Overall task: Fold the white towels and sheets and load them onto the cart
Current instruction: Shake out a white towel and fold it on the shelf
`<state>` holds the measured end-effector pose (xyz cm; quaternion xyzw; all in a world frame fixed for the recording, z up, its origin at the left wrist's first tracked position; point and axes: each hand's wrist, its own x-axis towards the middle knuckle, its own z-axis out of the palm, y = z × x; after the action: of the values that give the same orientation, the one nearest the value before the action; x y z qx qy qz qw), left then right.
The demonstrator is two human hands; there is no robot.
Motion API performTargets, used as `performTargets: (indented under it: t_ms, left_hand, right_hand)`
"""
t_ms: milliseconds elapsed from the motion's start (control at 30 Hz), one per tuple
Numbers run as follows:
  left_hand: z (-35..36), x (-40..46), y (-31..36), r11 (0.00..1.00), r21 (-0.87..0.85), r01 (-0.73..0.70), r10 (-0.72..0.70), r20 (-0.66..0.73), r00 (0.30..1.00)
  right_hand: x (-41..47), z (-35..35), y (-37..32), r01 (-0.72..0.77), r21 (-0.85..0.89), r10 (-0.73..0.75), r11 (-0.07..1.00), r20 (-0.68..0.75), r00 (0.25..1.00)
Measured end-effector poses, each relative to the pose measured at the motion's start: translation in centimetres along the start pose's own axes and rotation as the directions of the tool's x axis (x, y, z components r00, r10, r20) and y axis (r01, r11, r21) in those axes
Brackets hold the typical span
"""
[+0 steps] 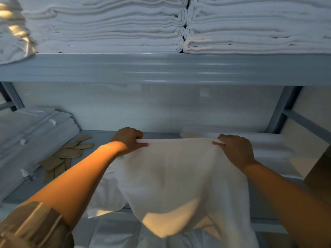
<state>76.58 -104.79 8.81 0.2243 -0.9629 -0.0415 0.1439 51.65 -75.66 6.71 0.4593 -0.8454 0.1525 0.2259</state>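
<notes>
The left hand point(128, 139) and right hand point(234, 149) each pinch a top corner of a white towel point(179, 172). It hangs between and below them, over the lower cart shelf point(100, 134).

No legible text (tags too blurred).

Both bare forearms reach forward, elbows low, hands level and well apart. The left hand point(128, 138) is curled into a fist, knuckles up, pinching a fabric edge; the right hand point(234, 149) mirrors it, fingers folded under, wrist slightly bent.
</notes>
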Motion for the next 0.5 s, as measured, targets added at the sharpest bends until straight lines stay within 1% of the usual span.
performTargets:
  t_ms: [67,167,233,300,400,500]
  left_hand:
    - [-0.7,-0.6,-1.4,0.996,0.076,0.051,-0.052,0.004,0.999]
    - [-1.7,-1.2,-2.5,0.976,0.199,0.086,-0.080,-0.039,0.996]
    - [-2.5,-1.9,-3.0,0.945,0.308,0.108,-0.091,-0.071,0.993]
    - [-3.3,-2.9,-3.4,0.914,0.375,0.153,-0.119,-0.110,0.987]
    - [-4.9,-4.9,-3.8,0.902,0.384,0.196,-0.120,-0.214,0.970]
    - [-6.3,-6.9,-4.5,0.939,0.286,0.192,-0.084,-0.351,0.933]
  right_hand:
    - [0.1,0.0,-0.3,-0.017,0.006,0.017,1.000,-0.007,1.000]
    - [0.4,0.1,-1.2,-0.039,0.033,0.039,0.999,-0.019,0.999]
    - [0.5,0.1,-1.5,-0.068,0.083,0.070,0.994,-0.024,0.997]
    - [0.5,0.2,-1.7,-0.095,0.117,0.099,0.989,-0.026,0.995]
    - [0.4,0.0,-2.2,-0.142,0.134,0.148,0.981,-0.032,0.988]
    - [0.1,-0.4,-2.7,-0.211,0.158,0.218,0.965,-0.027,0.976]
